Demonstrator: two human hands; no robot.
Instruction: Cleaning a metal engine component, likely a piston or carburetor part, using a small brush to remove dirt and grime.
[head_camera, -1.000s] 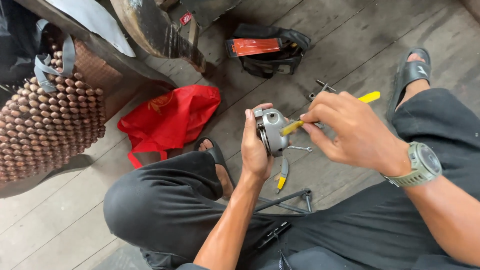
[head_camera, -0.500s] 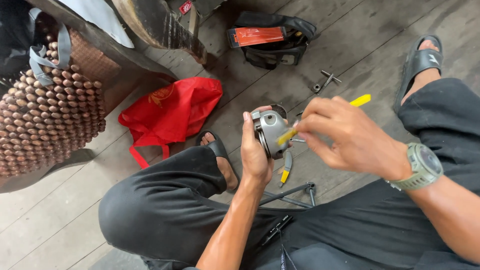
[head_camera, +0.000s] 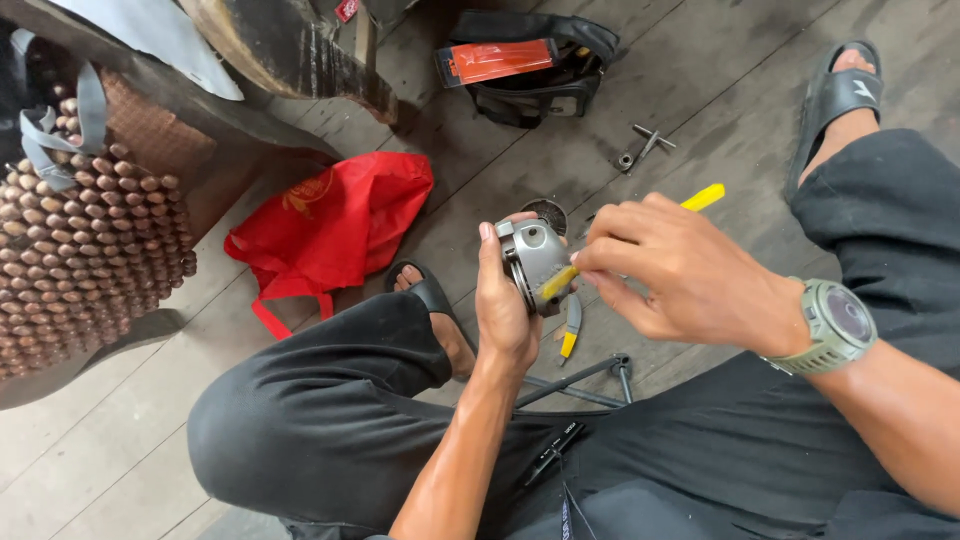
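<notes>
My left hand (head_camera: 502, 300) grips a small grey metal part with ringed grooves, like a piston (head_camera: 535, 262), held upright over my lap. My right hand (head_camera: 668, 272) pinches a thin yellow-handled tool (head_camera: 700, 198) whose tip rests against the side of the metal part. A green-grey wristwatch (head_camera: 838, 322) sits on my right wrist. I am squatting in black trousers and black sandals on a grey plank floor.
A red cloth bag (head_camera: 335, 228) lies left of my foot. A black pouch with an orange flap (head_camera: 520, 66) sits at the top. A T-shaped wrench (head_camera: 645, 145), yellow-tipped pliers (head_camera: 570, 330), a round black cap (head_camera: 546, 213) and a dark metal tool (head_camera: 590, 378) lie on the floor. A beaded seat cover (head_camera: 85, 240) is at left.
The camera view has shifted slightly. My right hand has moved the yellow tool closer along the metal part's side; my left hand keeps the same hold.
</notes>
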